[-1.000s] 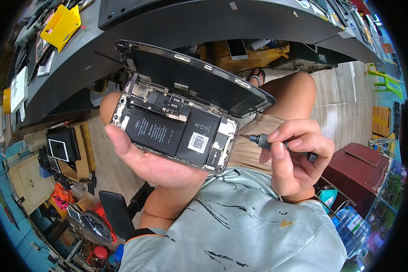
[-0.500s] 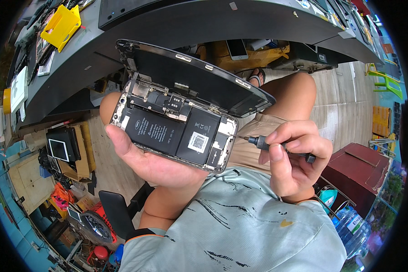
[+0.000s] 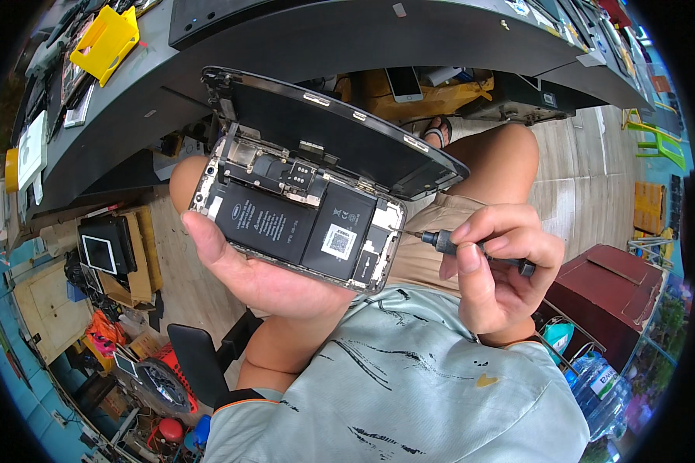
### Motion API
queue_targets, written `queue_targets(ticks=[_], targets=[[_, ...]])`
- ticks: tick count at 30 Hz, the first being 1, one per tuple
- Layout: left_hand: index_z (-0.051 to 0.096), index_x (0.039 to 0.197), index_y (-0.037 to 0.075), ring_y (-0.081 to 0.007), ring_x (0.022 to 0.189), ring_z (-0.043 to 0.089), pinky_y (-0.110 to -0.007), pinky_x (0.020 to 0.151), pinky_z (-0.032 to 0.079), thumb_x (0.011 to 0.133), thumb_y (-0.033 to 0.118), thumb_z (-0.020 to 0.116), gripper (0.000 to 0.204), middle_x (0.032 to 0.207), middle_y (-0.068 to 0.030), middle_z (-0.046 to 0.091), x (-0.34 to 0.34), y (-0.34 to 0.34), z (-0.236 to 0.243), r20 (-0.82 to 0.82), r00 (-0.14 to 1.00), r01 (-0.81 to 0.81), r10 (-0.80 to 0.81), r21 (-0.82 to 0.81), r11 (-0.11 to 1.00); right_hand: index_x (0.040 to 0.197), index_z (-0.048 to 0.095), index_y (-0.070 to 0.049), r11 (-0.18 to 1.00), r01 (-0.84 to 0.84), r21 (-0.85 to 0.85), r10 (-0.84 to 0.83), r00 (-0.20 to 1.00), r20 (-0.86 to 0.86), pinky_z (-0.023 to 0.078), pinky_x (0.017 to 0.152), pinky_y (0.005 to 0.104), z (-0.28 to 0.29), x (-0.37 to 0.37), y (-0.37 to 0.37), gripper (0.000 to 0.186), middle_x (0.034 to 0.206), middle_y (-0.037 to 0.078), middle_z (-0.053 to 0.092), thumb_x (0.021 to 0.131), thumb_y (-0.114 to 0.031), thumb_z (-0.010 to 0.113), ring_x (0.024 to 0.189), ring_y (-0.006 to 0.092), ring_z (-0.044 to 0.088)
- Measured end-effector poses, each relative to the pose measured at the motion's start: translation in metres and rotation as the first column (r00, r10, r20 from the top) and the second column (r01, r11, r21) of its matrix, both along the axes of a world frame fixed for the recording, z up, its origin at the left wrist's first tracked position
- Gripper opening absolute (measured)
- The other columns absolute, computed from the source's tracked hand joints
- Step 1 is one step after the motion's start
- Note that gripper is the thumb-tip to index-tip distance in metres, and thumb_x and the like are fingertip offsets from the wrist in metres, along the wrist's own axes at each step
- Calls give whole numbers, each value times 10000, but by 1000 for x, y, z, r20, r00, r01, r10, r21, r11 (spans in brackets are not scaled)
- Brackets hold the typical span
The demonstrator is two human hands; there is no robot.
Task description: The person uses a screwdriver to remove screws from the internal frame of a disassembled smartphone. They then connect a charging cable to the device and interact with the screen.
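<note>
An opened smartphone lies tilted across my left hand, which grips it from below with the thumb along its left end. Its screen panel is swung up along the far side, still joined to the body. Two black battery blocks, a logic board and metal covers show inside. My right hand pinches a small dark screwdriver between thumb and fingers. The thin screwdriver tip reaches the right end of the phone body, at a silvery part near the edge; exact contact is too small to tell.
A dark desk curves across the top, with a yellow stand at its left. Under it, another phone rests on a yellow-brown box. A black armrest is at lower left, a maroon box and water bottle at right.
The phone and its raised screen have shifted very slightly to the right. Both hands keep their hold, and the screwdriver tip stays at the phone's right end.
</note>
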State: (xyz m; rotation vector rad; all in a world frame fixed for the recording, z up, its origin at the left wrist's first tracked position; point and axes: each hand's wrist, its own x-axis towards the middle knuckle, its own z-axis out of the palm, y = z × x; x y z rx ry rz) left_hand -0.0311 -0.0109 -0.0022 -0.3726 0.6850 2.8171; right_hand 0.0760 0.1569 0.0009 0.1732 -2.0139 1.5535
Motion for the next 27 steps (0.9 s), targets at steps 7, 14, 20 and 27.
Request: queue_targets(ticks=[7, 14, 20, 27], targets=[[541, 1603, 103, -318, 1354, 670, -511, 1121, 588, 1077, 777, 431, 862, 1532, -140, 647, -1, -2, 0, -12, 1000, -2, 2, -29, 1000, 1226, 493, -7, 1000, -1, 24, 1, 1000, 4, 579, 748, 295, 0, 0, 0, 421, 1107, 246, 685, 923, 176, 722, 889, 214, 721], [535, 1608, 100, -325, 1357, 668, -515, 1116, 592, 1077, 779, 423, 869, 1540, -150, 639, -1, -2, -1, -26, 1000, 8, -9, -31, 1000, 1227, 487, 1, 1000, 19, -2, -20, 1000, -17, 582, 756, 292, -1, 1, -1, 417, 1114, 255, 677, 926, 179, 714, 894, 216, 723], [534, 1610, 101, -326, 1358, 669, -515, 1116, 592, 1077, 780, 425, 870, 1546, -150, 637, 2, 2, 0, -15, 1000, 2, -2, -24, 1000, 1232, 492, 0, 1000, 1, -1, -1, 1000, -5, 589, 766, 296, -1, 2, 1, 418, 1120, 250, 676, 928, 177, 718, 908, 219, 727], [537, 1608, 106, -323, 1355, 673, -514, 1116, 590, 1074, 783, 437, 869, 1540, -143, 645, 0, -2, -1, 2, 1000, 23, -23, -7, 1000, 1232, 500, -4, 999, 15, -29, -15, 1000, -2, 580, 762, 293, -3, 2, -2, 413, 1118, 243, 679, 931, 169, 723, 910, 214, 725]])
